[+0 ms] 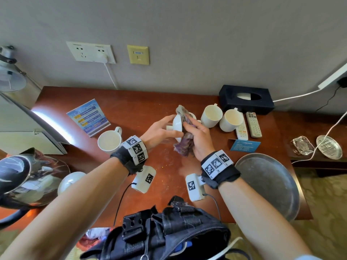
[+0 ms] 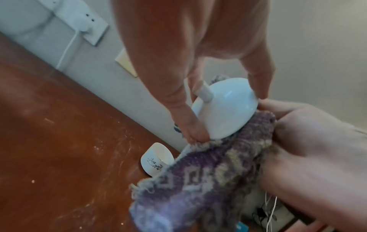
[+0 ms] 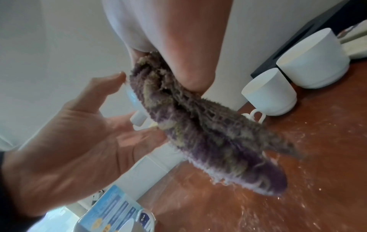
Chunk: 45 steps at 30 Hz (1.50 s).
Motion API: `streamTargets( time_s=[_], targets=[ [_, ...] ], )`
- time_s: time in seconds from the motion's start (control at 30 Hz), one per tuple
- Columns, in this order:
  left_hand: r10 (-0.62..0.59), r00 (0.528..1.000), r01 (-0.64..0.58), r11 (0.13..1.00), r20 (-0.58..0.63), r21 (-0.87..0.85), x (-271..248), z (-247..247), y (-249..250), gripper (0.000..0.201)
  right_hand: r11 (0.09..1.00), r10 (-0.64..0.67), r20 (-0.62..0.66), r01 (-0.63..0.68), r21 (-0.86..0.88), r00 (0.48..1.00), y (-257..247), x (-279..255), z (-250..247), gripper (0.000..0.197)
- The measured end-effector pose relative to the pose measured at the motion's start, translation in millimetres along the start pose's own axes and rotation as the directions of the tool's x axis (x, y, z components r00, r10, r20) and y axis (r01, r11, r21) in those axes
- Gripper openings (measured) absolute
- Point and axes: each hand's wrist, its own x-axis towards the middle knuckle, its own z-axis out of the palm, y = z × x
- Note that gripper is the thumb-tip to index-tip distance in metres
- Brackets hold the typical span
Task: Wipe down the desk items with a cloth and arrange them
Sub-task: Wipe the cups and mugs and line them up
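Glossy white ceramic on the held cup (image 2: 224, 109), against a rough, fraying purple terry cloth (image 2: 208, 172). Smooth reddish wood-look desk top (image 1: 150, 102), dusty at frame centre. Dull scuffed metal on the round tray (image 1: 266, 182) at lower right; mirror-bright metal on the kettle (image 1: 22, 177) at left.

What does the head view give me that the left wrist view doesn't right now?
Head view only: two mugs beside the tissue box, two remotes, a mug near the leaflet, the metal tray.

Left wrist view only: a small patterned cup on the desk behind the cloth.

Both: left hand holding the white lid, right hand pressing the purple cloth against it.
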Motion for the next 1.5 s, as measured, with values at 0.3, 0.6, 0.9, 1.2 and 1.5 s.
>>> streamTargets(
  time_s=[0.3,0.6,0.9,1.2,1.5],
  targets=[
    [0.003,0.999,-0.009,0.992,-0.052,-0.125,-6.6,-1.5,-4.7,0.072,0.992,0.022,0.078,-0.012,-0.125,0.997,12.5,-12.7,-8.1,0.034],
    [-0.035,0.996,0.042,0.996,-0.084,0.078,7.8,1.7,-18.3,0.071,0.988,0.120,-0.074,-0.126,-0.087,0.990,7.9,-12.1,-44.5,0.032],
    [0.009,0.987,0.101,0.740,-0.160,0.665,50.2,7.3,-25.3,0.094,0.973,-0.001,-0.322,-0.073,-0.218,0.947,10.7,-2.6,-77.1,0.030],
    [-0.022,0.971,0.201,0.612,-0.238,0.765,96.7,20.3,-23.4,0.088,0.956,0.036,-0.370,-0.140,-0.257,0.928,15.8,24.4,-102.0,0.029],
    [-0.064,0.962,0.260,0.513,-0.266,0.818,130.6,35.2,-35.4,0.091,0.938,0.071,-0.360,-0.186,-0.294,0.930,27.3,47.2,-122.9,0.030]
  ],
)
